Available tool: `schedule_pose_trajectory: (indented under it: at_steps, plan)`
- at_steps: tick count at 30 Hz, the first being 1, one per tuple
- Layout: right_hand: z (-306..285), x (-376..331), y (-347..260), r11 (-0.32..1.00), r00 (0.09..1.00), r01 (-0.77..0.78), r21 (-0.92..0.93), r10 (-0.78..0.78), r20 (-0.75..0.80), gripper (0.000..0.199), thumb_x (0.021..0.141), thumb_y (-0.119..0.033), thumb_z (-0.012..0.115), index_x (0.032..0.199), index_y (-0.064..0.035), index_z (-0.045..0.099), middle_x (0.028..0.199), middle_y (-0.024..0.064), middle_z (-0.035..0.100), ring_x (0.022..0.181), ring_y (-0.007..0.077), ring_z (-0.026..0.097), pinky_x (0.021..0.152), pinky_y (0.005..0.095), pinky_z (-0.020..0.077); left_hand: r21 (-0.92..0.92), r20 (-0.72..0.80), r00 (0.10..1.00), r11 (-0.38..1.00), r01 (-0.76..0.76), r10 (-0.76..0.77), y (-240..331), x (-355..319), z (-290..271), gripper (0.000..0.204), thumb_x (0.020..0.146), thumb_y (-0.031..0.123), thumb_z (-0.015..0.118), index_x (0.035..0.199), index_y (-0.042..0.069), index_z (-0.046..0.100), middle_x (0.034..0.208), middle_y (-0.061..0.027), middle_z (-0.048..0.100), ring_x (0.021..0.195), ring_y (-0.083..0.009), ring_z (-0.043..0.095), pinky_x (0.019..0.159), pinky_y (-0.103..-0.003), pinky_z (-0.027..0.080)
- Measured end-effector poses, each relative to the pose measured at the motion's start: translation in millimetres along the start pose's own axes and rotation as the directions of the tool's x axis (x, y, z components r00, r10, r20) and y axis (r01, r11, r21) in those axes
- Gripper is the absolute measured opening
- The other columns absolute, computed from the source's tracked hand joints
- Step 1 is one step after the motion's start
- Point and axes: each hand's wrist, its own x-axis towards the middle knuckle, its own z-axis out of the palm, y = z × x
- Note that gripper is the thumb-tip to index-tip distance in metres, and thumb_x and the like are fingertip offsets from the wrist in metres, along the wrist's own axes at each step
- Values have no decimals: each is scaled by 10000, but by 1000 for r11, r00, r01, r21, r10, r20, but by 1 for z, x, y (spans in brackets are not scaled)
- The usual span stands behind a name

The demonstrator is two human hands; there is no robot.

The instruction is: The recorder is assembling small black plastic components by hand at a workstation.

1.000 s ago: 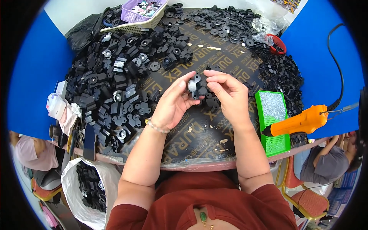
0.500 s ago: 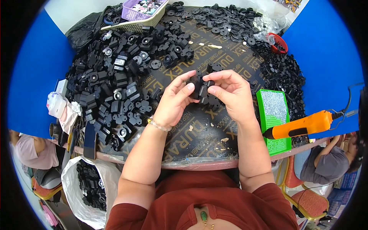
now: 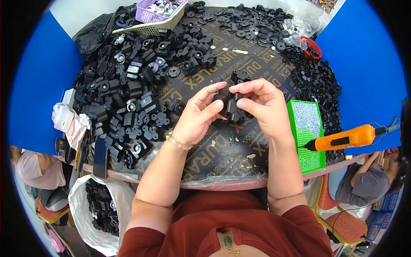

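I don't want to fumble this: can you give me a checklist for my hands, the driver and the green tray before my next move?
1. Left grip on the workpiece: ok, thumb and fingers touch the black plastic.
2. Right grip on the workpiece: ok, thumb and fingers touch it.
3. Workpiece in one piece: cannot tell, fingers hide much of it.
4. Driver out of both grips: ok, its body lies to the right of the right forearm.
5. Driver tip clear of that forearm: cannot tell, they look very close.
6. Tray stocked: ok, silvery bits cover its far part.
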Motion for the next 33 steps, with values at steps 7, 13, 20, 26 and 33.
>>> schedule_pose_trajectory:
  at_steps: [7, 13, 20, 26, 33]
  plan:
    - [-2, -1, -3, 976, 999, 35, -213, -35, 1, 477, 743, 14, 754, 1195, -96, 647, 1327, 45, 550, 1048, 127, 513, 887, 278, 446, 135, 84, 986, 979, -153, 142, -4, 2, -1, 659, 873, 78, 725, 1453, 50, 414, 1325, -83, 548, 1174, -160, 546, 973, -321, 483]
    - [-5, -1, -1, 943, 964, -238, -231, 258, 57, 570, 772, 17, 692, 1327, 8, 561, 1234, 69, 600, 1054, 144, 555, 951, 314, 456, 299, 72, 986, 940, -166, 151, -9, -2, 9, 984, 786, -35, 754, 1542, 97, 139, 1291, -142, 560, 1177, -202, 564, 1014, -367, 465]
    - [-22, -10, -35, 811, 999, -47, -583, 26, -46, 583, 734, -41, 698, 1304, -18, 578, 1170, 102, 568, 992, 191, 611, 863, 325, 511, 836, 164, 943, 468, -288, 289, 6, -2, -2, 901, 734, 177, 830, 1487, 106, 340, 1329, -200, 540, 1208, -343, 551, 1012, -461, 451]
    - [-60, -34, -13, 163, 945, -214, -963, -214, -247, 464, 680, 89, 687, 1106, -15, 536, 1116, 190, 522, 1061, 397, 534, 933, 448, 458, 846, -31, 973, -513, 148, 230, 27, -19, -39, 693, 645, 216, 799, 1298, 140, 579, 1300, -153, 545, 1280, -309, 453, 1089, -491, 295]
    - [-60, -39, 30, 118, 967, -237, -964, -64, -245, 347, 769, 110, 582, 1077, -8, 476, 1079, 242, 473, 973, 446, 566, 833, 487, 497, 962, -79, 981, -243, 121, 176, 16, -6, -41, 633, 701, -36, 704, 1302, 98, 557, 1179, -145, 568, 1126, -331, 567, 1003, -422, 444]
